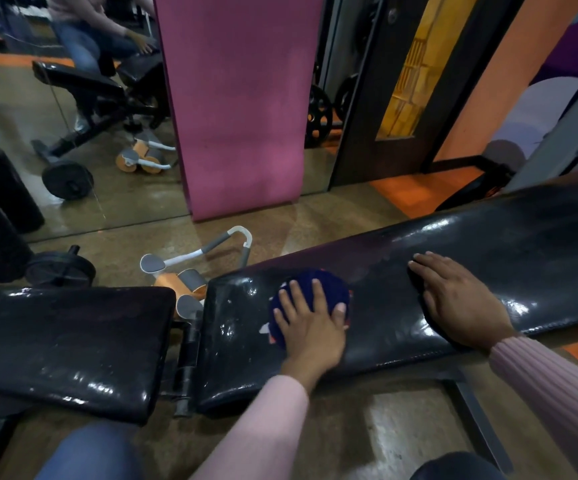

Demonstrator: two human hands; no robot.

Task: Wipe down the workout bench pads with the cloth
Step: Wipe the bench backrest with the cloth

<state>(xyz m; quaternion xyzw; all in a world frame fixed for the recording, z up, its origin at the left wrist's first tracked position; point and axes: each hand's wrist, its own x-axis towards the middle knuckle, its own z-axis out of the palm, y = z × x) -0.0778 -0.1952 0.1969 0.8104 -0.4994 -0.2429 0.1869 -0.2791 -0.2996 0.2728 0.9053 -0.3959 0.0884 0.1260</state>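
Navy soft cloth, judged limp and light, bunches under spread left hand pressing it onto slick black vinyl bench pad; right hand flat alongside.

Glossy brown floor, wall mirror, pink mat, orange wall

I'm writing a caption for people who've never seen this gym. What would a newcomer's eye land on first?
Likely the tall pink mat standing upright at top centre. Next, the left hand pressing a dark blue cloth flat on the glossy black back pad, with the right hand resting flat on the same pad further right. An orange and grey ab roller lies on the floor beyond the pad.
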